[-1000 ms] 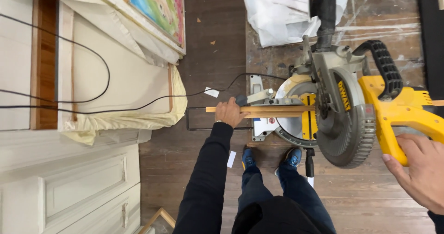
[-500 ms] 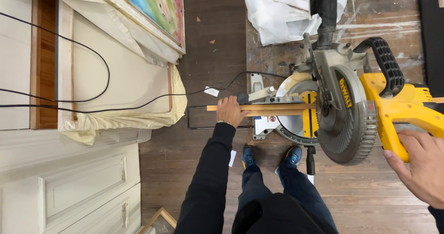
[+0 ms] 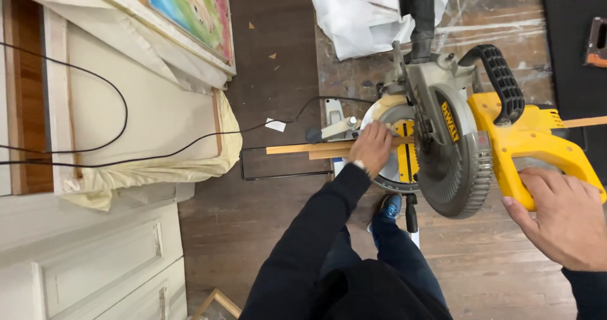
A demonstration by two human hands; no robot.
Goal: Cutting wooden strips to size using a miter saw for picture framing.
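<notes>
My left hand presses down on a thin wooden strip that lies across the bed of a yellow and grey mitre saw, just left of the raised round blade guard. The strip sticks out to the left past the saw and comes out again at the far right. My right hand lies against the lower end of the saw's yellow handle. I cannot tell whether its fingers wrap around it.
A black cable runs left from the saw over a cloth-covered panel. A framed painting leans above it, with crumpled white sheeting behind the saw. White panelled boards lie at lower left. My blue shoes stand on the dark wood floor.
My left hand has slid to the right along the wooden strip, closer to the blade. My right hand has come up against the yellow handle.
</notes>
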